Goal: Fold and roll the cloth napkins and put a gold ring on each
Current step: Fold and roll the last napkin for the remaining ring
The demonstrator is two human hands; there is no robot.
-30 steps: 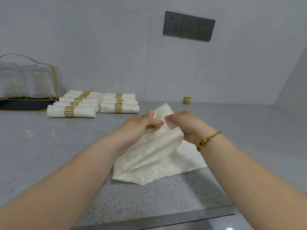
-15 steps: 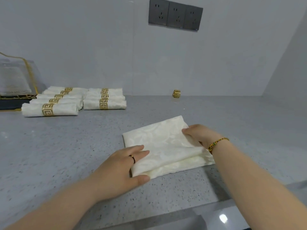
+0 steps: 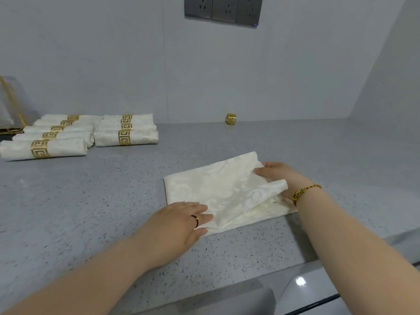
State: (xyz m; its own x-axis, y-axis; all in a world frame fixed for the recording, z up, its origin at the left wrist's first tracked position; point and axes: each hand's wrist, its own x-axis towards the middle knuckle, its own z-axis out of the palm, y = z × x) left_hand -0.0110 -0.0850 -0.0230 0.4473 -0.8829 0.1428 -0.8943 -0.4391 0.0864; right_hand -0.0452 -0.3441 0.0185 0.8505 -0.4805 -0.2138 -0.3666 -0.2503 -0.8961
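A cream patterned cloth napkin point(image 3: 218, 189) lies folded on the grey counter point(image 3: 113, 201) in front of me. My left hand point(image 3: 179, 223) grips its near left corner, thumb under the edge. My right hand point(image 3: 277, 176) holds the right edge, where the top layer is lifted and curled. A loose gold ring point(image 3: 231, 119) stands at the back by the wall. Several rolled napkins with gold rings point(image 3: 123, 135) lie in two rows at the back left.
A gold wire rack point(image 3: 11, 105) with glassware shows at the far left edge. A dark socket panel point(image 3: 223, 9) is on the wall above. The counter's front edge point(image 3: 250, 285) runs close below my arms.
The napnkin went from held up in both hands to lying flat and folded. Since then my right hand has lifted the top layer at the right edge, and the left has slid onto the near corner.
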